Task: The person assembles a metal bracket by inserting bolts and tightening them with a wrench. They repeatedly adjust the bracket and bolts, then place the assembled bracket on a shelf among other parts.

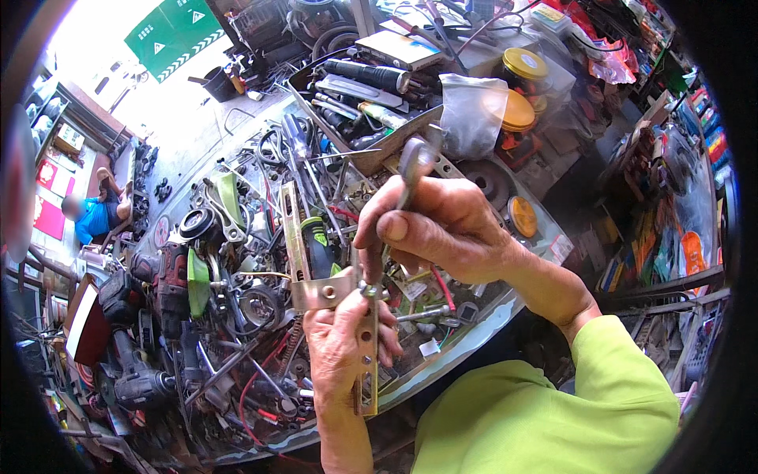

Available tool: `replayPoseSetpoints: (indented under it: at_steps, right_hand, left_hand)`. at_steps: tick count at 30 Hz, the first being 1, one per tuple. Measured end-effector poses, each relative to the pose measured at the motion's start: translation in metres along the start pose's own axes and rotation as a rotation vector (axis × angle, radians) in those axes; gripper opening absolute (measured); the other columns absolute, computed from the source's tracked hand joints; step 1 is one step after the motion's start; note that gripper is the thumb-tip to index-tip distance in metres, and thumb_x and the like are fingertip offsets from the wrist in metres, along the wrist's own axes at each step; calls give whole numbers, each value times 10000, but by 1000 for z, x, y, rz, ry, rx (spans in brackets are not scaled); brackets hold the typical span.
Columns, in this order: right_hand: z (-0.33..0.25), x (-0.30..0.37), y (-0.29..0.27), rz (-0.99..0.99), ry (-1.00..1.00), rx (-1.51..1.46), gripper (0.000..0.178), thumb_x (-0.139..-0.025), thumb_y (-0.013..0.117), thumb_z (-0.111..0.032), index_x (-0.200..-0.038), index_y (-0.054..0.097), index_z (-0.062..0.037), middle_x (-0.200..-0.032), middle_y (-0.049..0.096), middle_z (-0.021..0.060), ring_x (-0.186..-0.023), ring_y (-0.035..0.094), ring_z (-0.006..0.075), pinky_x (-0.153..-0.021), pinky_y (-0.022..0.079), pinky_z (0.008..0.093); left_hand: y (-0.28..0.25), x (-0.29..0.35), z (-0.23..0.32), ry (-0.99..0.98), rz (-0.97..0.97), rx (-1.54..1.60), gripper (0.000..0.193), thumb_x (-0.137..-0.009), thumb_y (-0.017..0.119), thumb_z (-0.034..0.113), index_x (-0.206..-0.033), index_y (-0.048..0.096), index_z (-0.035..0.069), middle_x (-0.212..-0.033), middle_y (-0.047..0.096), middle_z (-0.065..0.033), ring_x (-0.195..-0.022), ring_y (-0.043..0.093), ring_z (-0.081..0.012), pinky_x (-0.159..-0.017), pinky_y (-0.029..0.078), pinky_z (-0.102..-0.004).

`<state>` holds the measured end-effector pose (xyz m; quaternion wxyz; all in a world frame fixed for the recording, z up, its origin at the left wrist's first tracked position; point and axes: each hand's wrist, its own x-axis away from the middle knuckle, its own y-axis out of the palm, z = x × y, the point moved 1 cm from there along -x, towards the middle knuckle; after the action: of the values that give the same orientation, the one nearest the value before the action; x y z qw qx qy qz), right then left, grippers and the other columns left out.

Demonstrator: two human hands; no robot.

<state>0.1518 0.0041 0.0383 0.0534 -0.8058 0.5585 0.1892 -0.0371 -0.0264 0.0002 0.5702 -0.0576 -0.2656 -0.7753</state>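
Observation:
My left hand (335, 347) is closed round a metal bracket (322, 295) made of perforated strips joined by a short plate. One yellowish strip (366, 359) hangs down past my fingers, and another rises toward the clutter behind. A bolt with a nut (369, 291) sits at the joint, by my left thumb. Above it, my right hand (462, 229) grips a wrench (410, 170) between thumb and fingers. The wrench's rounded upper end is blurred, and its lower end runs down toward the bolt, partly hidden by my fingers.
Tools and loose hardware crowd the bench. Cordless drills (142, 383) lie at the left. A metal tray (371, 158) of tools stands behind, beside yellow-lidded jars (525, 63) and a plastic bag (471, 107). A person in blue (93, 219) sits far left.

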Motion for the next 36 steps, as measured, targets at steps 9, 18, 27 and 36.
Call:
replayPoseSetpoints:
  at_steps: [9,18,27,36]
  right_hand:
    - [11,-3,13,-130,-576,425,160,-866,659,-127,-987,648,-23,-921,671,101,-778,626,293,-724,516,368]
    - [12,14,28,-39,-657,593,336,-781,696,-155,-1062,609,7,-1055,638,141,-923,634,328,-755,550,396]
    - [14,7,14,249,-650,227,175,-1011,459,-132,-1036,564,6,-964,629,125,-860,640,226,-744,527,353]
    - [16,3,-8,271,-707,406,126,-978,521,-106,-972,577,7,-891,628,111,-747,641,257,-650,522,324]
  left_hand:
    - [-15,-5,-11,279,104,132,297,-978,487,189,-1160,543,-38,-669,629,-154,-439,601,-217,-338,457,-284]
    - [1,-3,-4,451,321,183,259,-953,495,178,-1017,619,-41,-709,634,-114,-426,578,-174,-334,438,-260]
    - [22,-13,21,515,349,-231,425,-953,502,308,-778,640,-53,-566,620,-118,-411,601,-184,-345,450,-248]
    - [30,-33,21,352,239,-212,384,-934,492,267,-741,625,-37,-621,634,-122,-407,583,-184,-374,463,-264]
